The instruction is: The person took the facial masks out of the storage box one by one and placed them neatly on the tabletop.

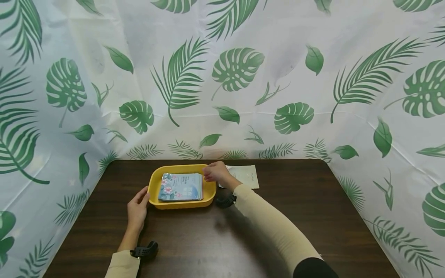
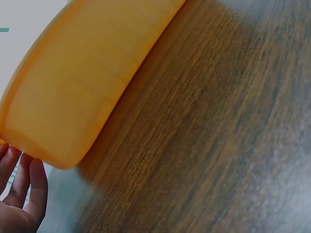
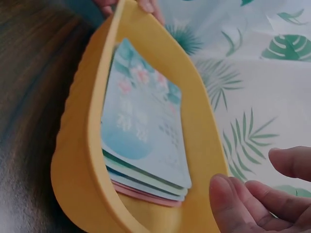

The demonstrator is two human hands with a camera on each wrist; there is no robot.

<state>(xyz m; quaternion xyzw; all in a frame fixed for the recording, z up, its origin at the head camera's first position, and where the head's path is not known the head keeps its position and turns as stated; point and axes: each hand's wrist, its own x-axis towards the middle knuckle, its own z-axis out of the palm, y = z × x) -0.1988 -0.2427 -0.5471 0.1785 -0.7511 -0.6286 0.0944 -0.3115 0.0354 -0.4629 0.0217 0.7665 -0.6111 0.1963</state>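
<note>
A yellow plastic tray (image 1: 209, 197) rests on the table, holding a stack of flat, pale-blue flower-printed packets (image 1: 180, 187). In the right wrist view, green, blue and pink edges show under the top packet (image 3: 143, 111). My left hand (image 1: 137, 206) pinches the tray's left end, its thumb by the rim; the left wrist view shows fingers (image 2: 38, 187) against the tray's outer wall (image 2: 82, 87). Over the tray's right end is my right hand (image 1: 219, 172). Its fingers (image 3: 279, 199) are loosely bent, apart from the packets, and nothing shows between them.
Just behind my right hand, a pale printed sheet or packet (image 1: 246, 175) lies flat, partly covered by that hand. The dark wooden table (image 1: 295, 200) meets a leaf-patterned cloth (image 1: 250, 127) at its back and sides.
</note>
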